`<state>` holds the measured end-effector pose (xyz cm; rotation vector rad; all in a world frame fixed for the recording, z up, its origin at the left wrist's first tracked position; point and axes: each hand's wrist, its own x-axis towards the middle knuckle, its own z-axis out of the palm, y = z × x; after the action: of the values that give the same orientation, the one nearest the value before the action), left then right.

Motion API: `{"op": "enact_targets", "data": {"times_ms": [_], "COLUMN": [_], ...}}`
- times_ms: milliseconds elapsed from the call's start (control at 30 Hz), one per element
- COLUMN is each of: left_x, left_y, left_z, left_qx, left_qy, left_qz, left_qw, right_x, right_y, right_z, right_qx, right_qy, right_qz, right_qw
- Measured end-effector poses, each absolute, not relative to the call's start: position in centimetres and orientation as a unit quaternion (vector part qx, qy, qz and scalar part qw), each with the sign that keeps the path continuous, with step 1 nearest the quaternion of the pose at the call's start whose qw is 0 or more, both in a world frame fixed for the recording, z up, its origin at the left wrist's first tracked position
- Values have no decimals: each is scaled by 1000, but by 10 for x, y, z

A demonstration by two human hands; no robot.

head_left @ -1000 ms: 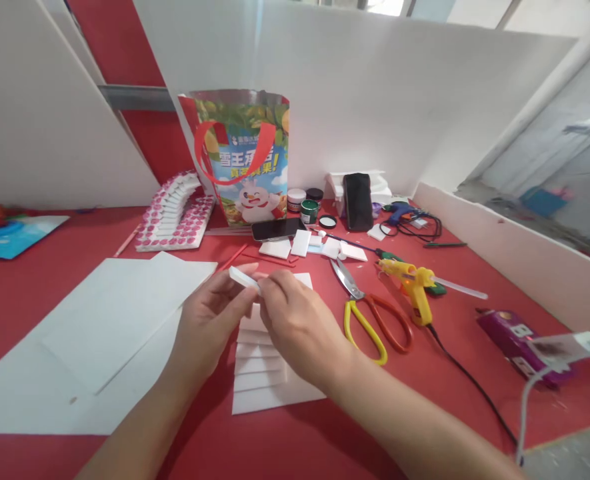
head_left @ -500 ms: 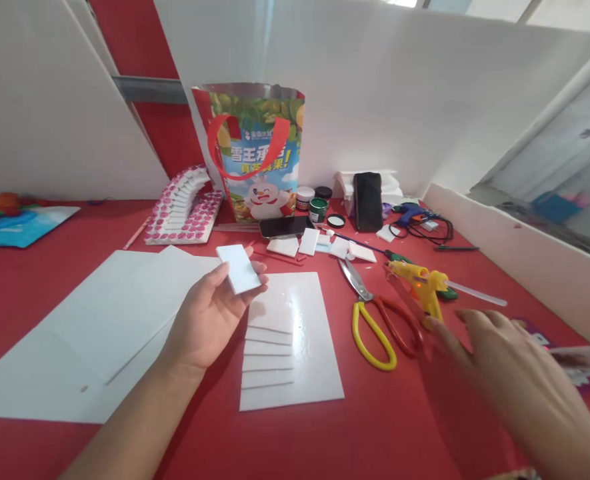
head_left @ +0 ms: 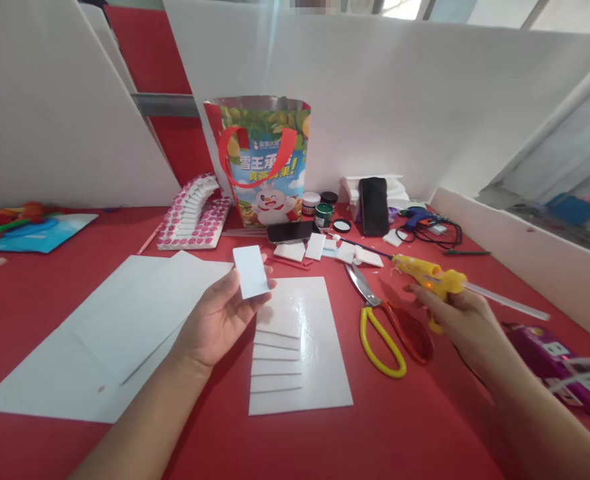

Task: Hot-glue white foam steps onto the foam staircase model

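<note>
Held between thumb and fingers of my left hand (head_left: 225, 313) is a small white rectangular foam board piece (head_left: 251, 272), tilted toward me. My right hand (head_left: 467, 327) is closed around the handle of a yellow hot glue gun (head_left: 435, 279), whose clear glue stick (head_left: 507, 301) juts out of the back. Below my left hand lies a white board (head_left: 325, 360) with several overlapping white strips (head_left: 276, 365) stepped along its left side. Scissors (head_left: 382, 320) with one yellow and one red handle rest between that board and my right hand.
Large white sheets (head_left: 99, 333) cover the left of the red table. Behind stand a printed bag (head_left: 269, 167), a pink-dotted arch (head_left: 195, 213), paint jars (head_left: 323, 214) and a propped phone (head_left: 373, 207). White scraps (head_left: 315, 247) lie before them. A purple pack (head_left: 549, 353) sits at right.
My right hand has moved from beside the glue gun to a grip on its handle, and the gun has shifted. The left hand still holds the foam board piece, turned slightly.
</note>
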<state>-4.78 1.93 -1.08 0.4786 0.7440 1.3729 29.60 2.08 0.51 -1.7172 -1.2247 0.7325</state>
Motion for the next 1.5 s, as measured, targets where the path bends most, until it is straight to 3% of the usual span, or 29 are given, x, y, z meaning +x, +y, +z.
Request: {"op": "enact_targets", "data": {"times_ms": [267,467,567,967,1500], "left_x": [-46,-47,-47,-46,-49], "left_y": [21,22,22,16,15], "left_z": [-14,-13,-13,-10,-15], "left_qx": [234,259,278,385,385], "left_qy": [320,310,309,308,304], "left_qz": [595,595,590,482,481], "left_qw": [699,695,692,724,727], "right_x": [218,184,176,181,181], "right_y": [39,33,25,18,19], "right_z": [69,46,27,13,15], "right_qx": [-519,-421,-408,-384,-414], "right_qy": [-577,-542,-532,-549,-555], "right_qz": [508,565,587,629,604], "right_qw": [373,458,455,394,395]}}
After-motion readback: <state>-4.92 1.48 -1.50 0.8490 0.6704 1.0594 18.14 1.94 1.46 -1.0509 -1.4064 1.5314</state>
